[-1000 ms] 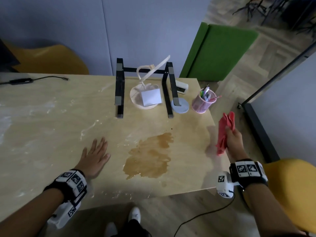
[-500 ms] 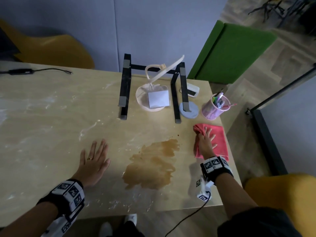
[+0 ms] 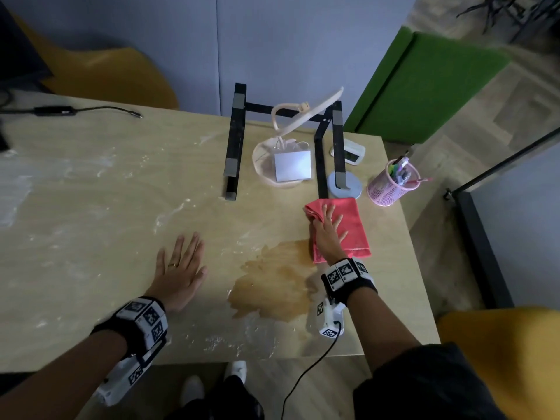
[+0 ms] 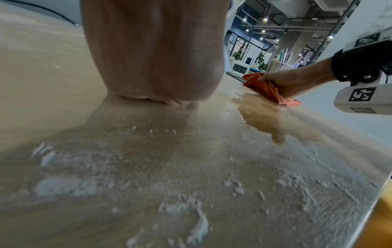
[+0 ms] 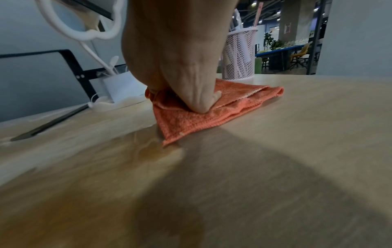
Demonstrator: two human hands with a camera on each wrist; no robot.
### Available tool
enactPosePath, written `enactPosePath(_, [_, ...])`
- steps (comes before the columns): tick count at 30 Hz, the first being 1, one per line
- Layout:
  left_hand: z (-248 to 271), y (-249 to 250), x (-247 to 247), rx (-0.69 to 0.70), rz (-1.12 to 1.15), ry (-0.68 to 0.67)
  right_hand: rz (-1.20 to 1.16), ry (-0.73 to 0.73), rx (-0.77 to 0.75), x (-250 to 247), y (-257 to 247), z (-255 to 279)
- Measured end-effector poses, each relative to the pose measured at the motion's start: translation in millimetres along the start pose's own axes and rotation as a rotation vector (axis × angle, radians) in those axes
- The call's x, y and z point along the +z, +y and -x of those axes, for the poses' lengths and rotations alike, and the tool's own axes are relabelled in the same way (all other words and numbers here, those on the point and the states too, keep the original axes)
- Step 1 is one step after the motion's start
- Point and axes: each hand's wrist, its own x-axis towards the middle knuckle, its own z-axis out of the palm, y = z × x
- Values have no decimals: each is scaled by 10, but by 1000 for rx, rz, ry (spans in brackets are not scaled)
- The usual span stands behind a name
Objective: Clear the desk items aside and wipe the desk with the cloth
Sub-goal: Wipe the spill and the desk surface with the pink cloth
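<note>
Two hands: both flat on the desk (image 3: pixel 91 207).
Right hand (image 3: pixel 328 234): fingers spread, pressing cloth (image 3: pixel 353 225) beside the spill (image 3: pixel 272 286).
Left hand (image 3: pixel 180 271): fingers straight, left of the spill.

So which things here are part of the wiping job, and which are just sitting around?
Job: red cloth under the right hand; brown spill; desk; left hand flat on it.

Lying about: black stand, pink pen cup, small clock, cable.

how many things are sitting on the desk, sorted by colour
pink: 2, mesh pen cup, folded wiping cloth
black: 2, metal laptop stand, cable adapter
white: 2, desk lamp, small digital clock
grey: 1, round coaster
total: 7
</note>
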Motion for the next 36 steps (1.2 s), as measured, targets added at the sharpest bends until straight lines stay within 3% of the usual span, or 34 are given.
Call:
enactPosePath(10, [0, 40, 9, -39, 9, 35, 143, -80, -121, 294, -134, 244])
enactPosePath(19, [43, 79, -17, -58, -7, 27, 276, -303, -324, 724, -336, 631])
enactPosePath(22, [45, 93, -17, -59, -4, 28, 288, -423, -391, 601, -450, 798])
enactPosePath(24, [40, 92, -13, -60, -1, 28, 272, -471, -322, 464, -487, 889])
enactPosePath(26, [26, 80, 1, -59, 2, 35, 132, -451, -134, 308, -516, 958])
enactPosePath(28, [11, 67, 13, -63, -4, 41, 116, -460, -66, 170, -496, 996])
enactPosePath(31, [-6, 53, 29, -65, -7, 44, 307, -417, -194, -21, -362, 969])
enactPosePath(36, [-20, 33, 47, -55, -8, 53, 465, -316, -258, -255, 68, 1015])
